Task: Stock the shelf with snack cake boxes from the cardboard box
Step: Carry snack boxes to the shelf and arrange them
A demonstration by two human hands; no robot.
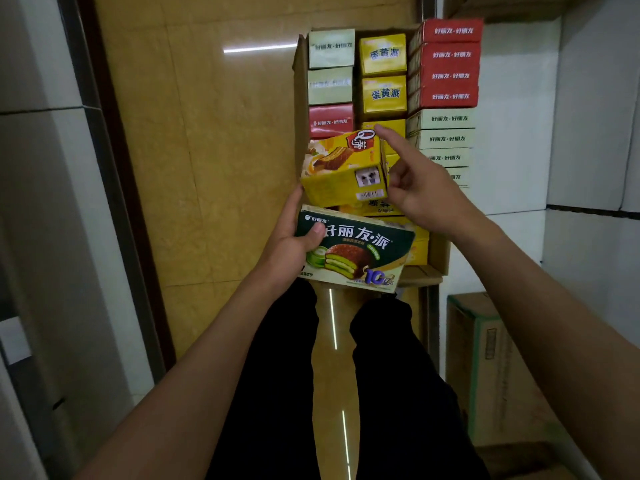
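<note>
My left hand point(291, 240) grips a dark green snack cake box point(360, 251), thumb on its top face, fingers reaching up to the lower left corner of a yellow snack cake box point(343, 171). That yellow box hangs tilted just above the green one. My right hand point(419, 192) holds its right end, index finger stretched to the far corner, thumb by the side, other fingers curled. Beneath both lies the open cardboard box point(300, 98), with pale green, red and yellow snack boxes standing in rows inside.
Red boxes point(448, 64) are stacked over pale green boxes point(445, 133) along the carton's right side, against white shelf panels point(512, 116). A closed carton with a green band point(485, 358) sits at lower right. My legs stand on the yellow tiled floor point(207, 168); a grey wall runs along the left.
</note>
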